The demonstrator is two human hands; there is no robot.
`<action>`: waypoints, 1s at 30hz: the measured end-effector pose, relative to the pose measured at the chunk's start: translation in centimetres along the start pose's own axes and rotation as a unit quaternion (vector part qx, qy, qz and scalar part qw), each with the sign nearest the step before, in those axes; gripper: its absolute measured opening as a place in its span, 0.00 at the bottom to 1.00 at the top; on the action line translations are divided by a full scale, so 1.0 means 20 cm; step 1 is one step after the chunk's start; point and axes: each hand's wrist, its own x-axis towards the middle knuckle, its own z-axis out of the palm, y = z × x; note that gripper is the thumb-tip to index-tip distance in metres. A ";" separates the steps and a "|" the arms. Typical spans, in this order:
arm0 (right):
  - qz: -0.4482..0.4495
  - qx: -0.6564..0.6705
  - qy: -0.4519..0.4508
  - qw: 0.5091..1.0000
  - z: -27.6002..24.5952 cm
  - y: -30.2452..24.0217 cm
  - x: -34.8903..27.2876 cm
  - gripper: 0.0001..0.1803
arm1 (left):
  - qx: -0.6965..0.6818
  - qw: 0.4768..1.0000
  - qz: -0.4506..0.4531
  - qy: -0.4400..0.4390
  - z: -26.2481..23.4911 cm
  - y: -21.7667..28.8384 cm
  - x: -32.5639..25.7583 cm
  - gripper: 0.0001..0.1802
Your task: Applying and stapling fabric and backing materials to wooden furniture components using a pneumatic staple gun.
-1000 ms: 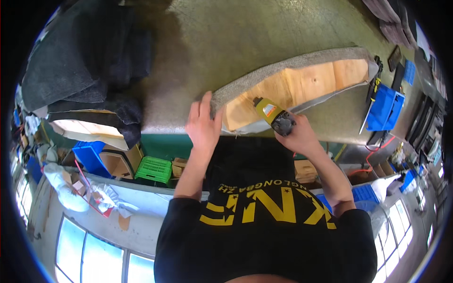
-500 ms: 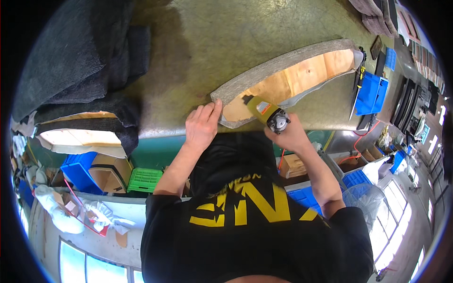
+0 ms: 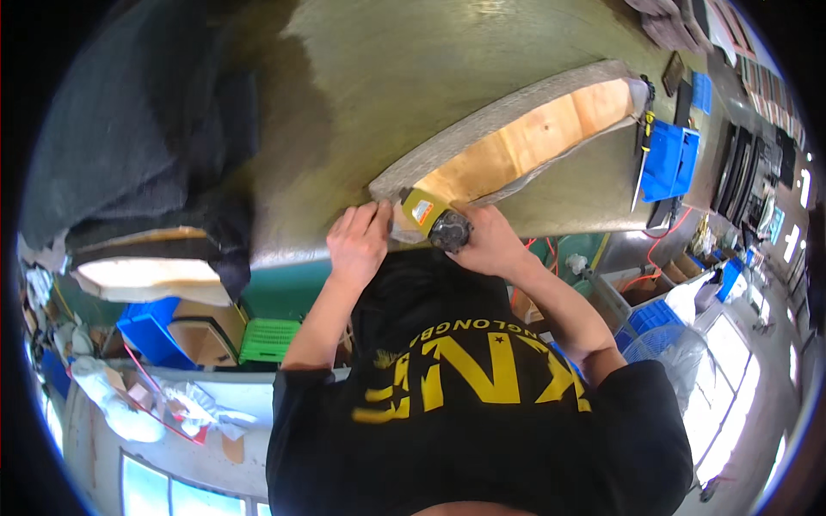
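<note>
A long curved wooden panel [image 3: 542, 133] lies on the workbench, with grey carpet-like fabric [image 3: 490, 116] wrapped along its far edge. My right hand [image 3: 489, 242] grips a yellow staple gun [image 3: 426, 215] with a dark round cap. The tool's nose is at the panel's near left end, over the fabric edge. Beside it, my left hand [image 3: 359, 241] has its fingers closed on the fabric at that end. The fingertips and the exact contact of the nose are partly hidden.
Dark fabric [image 3: 129, 120] is heaped at the left, above another fabric-covered wooden piece [image 3: 151, 277]. At the right are a blue bin [image 3: 671, 163] and a long yellow-and-black-handled blade [image 3: 643, 159]. Below the bench edge stand a green basket [image 3: 268, 340] and a red hose [image 3: 651, 258].
My right hand has brought the staple gun left and down to the panel's left end, close to my left hand. My left hand has shifted slightly left and nearer to me.
</note>
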 end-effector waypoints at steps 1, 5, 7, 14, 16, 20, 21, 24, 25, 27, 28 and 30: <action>0.007 0.000 0.017 1.000 -0.04 0.04 -0.03 0.22 | -0.008 1.000 -0.008 -0.026 -0.01 0.00 0.03 0.17; 0.015 0.124 0.070 0.990 -0.16 0.37 -0.30 0.21 | -0.017 0.999 -0.007 -0.034 -0.08 0.04 0.14 0.16; 0.105 0.233 0.217 0.942 -0.21 0.57 -0.45 0.17 | -0.015 0.999 -0.009 -0.044 -0.01 0.07 0.29 0.18; 0.206 -0.123 0.424 0.873 -0.59 1.00 -0.52 0.36 | 0.004 0.990 -0.024 -0.138 0.34 0.35 0.92 0.30; 0.149 -0.064 0.450 0.878 -0.58 0.99 -0.43 0.38 | 0.019 0.983 -0.039 -0.177 0.37 0.42 0.99 0.30; 0.184 0.303 0.355 0.865 -0.34 0.90 -0.07 0.35 | -0.063 0.938 -0.147 -0.307 0.37 0.40 0.99 0.27; 0.103 0.486 0.343 0.797 -0.29 0.93 0.01 0.32 | -0.134 0.932 -0.161 -0.297 0.41 0.43 0.96 0.25; 0.055 0.552 0.372 0.745 -0.28 0.84 0.07 0.30 | -0.209 0.902 -0.236 -0.296 0.31 0.58 0.87 0.21; 0.044 0.561 0.355 0.747 -0.27 0.84 0.08 0.31 | -0.227 0.878 -0.294 -0.302 0.26 0.61 0.84 0.18; -0.001 0.542 0.348 0.765 -0.38 0.73 0.11 0.33 | -0.288 0.885 -0.303 -0.204 0.23 0.57 0.70 0.16; -0.035 0.516 0.339 0.786 -0.43 0.64 0.09 0.35 | -0.354 0.875 -0.312 -0.109 0.22 0.57 0.64 0.15; -0.100 0.526 0.263 0.803 -0.60 0.50 0.14 0.37 | -0.397 0.862 -0.315 -0.005 0.20 0.75 0.73 0.15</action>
